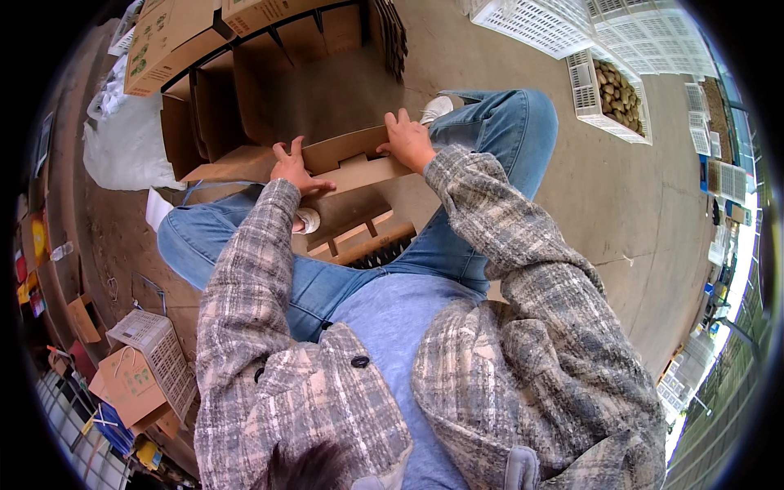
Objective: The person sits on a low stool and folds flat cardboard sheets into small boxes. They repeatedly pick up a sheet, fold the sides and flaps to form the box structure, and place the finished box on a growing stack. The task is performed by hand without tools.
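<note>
A brown cardboard box, partly folded, lies between my knees with its flaps and a slotted edge showing. My left hand grips its left end, thumb stretched along the near flap and the other fingers bent upward. At the right end, my right hand clasps the same cardboard, with its thumb pointing left. Some fingertips are hidden behind the board. Below it, between my legs, is another cardboard piece with cut-outs.
Open cardboard boxes stand ahead on the left, beside a white plastic sack. A white crate of brown, rounded produce sits at the right, near stacked white crates. Behind me on the left are a crate and a carton.
</note>
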A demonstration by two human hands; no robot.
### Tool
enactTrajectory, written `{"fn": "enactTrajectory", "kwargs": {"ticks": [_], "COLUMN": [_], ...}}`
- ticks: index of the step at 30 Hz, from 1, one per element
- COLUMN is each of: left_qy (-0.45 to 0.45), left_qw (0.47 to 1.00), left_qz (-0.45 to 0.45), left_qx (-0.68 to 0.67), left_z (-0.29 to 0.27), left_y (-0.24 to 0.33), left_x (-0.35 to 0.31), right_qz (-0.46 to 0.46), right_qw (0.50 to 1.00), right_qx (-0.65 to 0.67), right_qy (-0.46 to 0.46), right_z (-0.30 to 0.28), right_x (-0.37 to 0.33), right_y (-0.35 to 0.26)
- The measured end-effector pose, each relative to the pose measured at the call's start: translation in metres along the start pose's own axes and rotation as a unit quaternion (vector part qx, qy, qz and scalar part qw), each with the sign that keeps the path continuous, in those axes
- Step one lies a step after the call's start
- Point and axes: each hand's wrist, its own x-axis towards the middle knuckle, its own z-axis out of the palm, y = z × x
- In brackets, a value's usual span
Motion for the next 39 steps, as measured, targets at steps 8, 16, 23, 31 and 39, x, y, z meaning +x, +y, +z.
{"fn": "enactTrajectory", "kwargs": {"ticks": [8,16,23,31,39], "left_qy": [-0.032,0.084,0.2,-0.072,0.202], "left_qw": [0.999,0.963,0.963,0.588,0.901], "left_qz": [0.012,0.224,0.143,0.012,0.006], "left_qx": [-0.014,0.127,-0.111,-0.806,-0.383], "left_z": [-0.007,0.016,-0.043,-0.071,0.006], "left_y": [-0.001,0.038,-0.007,-0.028,-0.072], "left_x": [-0.003,-0.017,0.011,0.003,0.064], "right_qz": [-0.051,-0.056,0.203,0.08,-0.066], "right_qw": [0.988,0.981,0.819,0.841,0.911], "right_qx": [0.017,0.123,0.533,0.533,0.401], "right_qy": [-0.143,-0.136,0.059,0.033,0.076], "right_z": [-0.011,0.012,-0.08,-0.167,-0.174], "right_x": [0.01,0.022,0.065,0.018,0.021], "right_y": [0.021,0.045,0.044,0.01,-0.073]}}
